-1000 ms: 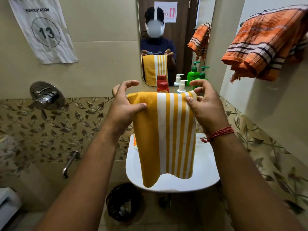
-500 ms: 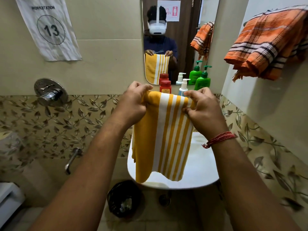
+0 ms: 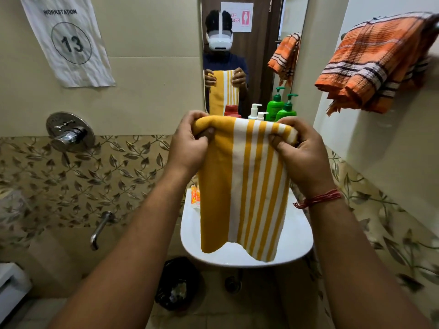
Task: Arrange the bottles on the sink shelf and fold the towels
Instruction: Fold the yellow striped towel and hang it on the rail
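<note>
Your left hand (image 3: 190,143) and right hand (image 3: 301,153) each pinch a top corner of the yellow striped towel (image 3: 240,186) — it hangs above the white sink (image 3: 297,241), in front of the green bottles (image 3: 281,106).

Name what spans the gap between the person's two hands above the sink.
In the head view, the yellow striped towel stretches from the left hand to the right hand, its top edge gripped by both.

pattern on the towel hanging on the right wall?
Orange plaid with white and dark stripes; head view.
</note>
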Demonstrator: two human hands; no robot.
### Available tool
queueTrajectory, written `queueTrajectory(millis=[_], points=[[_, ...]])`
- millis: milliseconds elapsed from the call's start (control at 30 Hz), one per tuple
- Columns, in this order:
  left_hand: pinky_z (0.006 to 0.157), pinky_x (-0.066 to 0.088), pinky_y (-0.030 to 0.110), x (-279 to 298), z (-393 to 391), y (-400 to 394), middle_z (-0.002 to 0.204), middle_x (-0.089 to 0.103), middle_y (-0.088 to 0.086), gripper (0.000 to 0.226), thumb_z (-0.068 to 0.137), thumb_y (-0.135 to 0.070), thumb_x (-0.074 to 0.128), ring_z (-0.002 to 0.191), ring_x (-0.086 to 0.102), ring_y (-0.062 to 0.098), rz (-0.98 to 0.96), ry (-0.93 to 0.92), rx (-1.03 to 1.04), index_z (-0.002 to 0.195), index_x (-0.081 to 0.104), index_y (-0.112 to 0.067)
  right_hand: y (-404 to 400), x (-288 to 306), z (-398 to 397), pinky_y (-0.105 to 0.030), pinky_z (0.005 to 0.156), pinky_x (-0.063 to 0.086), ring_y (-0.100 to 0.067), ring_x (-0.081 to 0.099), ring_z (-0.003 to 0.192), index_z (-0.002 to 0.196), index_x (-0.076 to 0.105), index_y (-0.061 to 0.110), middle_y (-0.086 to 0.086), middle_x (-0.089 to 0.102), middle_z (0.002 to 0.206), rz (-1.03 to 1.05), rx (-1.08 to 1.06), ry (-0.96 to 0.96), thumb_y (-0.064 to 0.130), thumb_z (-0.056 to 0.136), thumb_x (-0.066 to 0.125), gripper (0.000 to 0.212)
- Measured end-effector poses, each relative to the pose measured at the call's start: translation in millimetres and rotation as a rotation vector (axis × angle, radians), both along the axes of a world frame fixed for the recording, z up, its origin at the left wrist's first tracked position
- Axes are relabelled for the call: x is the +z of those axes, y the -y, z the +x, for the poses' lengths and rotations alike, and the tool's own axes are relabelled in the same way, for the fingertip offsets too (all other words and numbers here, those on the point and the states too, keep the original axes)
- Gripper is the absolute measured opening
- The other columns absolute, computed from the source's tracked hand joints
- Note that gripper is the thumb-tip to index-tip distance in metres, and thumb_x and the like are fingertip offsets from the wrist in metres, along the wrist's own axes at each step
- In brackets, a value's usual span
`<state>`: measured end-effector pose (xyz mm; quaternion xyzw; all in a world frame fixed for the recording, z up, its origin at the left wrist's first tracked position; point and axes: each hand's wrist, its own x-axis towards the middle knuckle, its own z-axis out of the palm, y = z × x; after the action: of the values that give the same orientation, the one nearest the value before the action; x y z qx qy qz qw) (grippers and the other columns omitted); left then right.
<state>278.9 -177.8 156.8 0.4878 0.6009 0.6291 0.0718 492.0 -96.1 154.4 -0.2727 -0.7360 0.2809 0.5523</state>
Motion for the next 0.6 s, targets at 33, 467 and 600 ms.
queueTrajectory(millis=[33, 467, 600], points=[[0.076, 0.056, 0.035, -0.9, 0.4, -1.6, 0.111, 0.061, -0.010, 0.022, 0.098, -0.031, 0.062, 0.102, 0.061, 0.012, 0.014, 0.050, -0.011, 0.119, 0.055, -0.035, 1.4, -1.1, -0.5, -0.011, 0.073, 0.054, 0.010, 0.062, 0.090, 0.108, 0.061, 0.032, 0.022, 0.062, 0.098, 0.011, -0.024, -0.031, 0.025, 0.093, 0.067, 0.018], [0.096, 0.055, 0.051, 15.3, -11.6, -24.8, 0.137, 0.062, 0.006, 0.106, 0.058, -0.063, 0.085, 0.122, 0.063, 0.030, -0.201, 0.424, -0.708, 0.145, 0.041, -0.022, -14.3, 62.1, -3.2, -0.014, 0.072, 0.049, 0.001, 0.061, 0.093, 0.118, 0.051, 0.029, 0.017, 0.060, 0.103, -0.144, -0.220, -0.234, 0.034, 0.087, 0.074, 0.039], [0.092, 0.058, 0.047, -4.0, 1.0, -49.3, 0.124, 0.070, 0.003, 0.071, 0.068, -0.040, 0.082, 0.117, 0.067, 0.029, -0.122, 0.482, -0.662, 0.130, 0.052, -0.025, -14.5, 76.7, 3.8, -0.026, 0.084, 0.053, -0.012, 0.063, 0.105, 0.125, 0.052, 0.024, 0.007, 0.063, 0.114, -0.126, -0.297, -0.221, 0.034, 0.087, 0.074, 0.046]])
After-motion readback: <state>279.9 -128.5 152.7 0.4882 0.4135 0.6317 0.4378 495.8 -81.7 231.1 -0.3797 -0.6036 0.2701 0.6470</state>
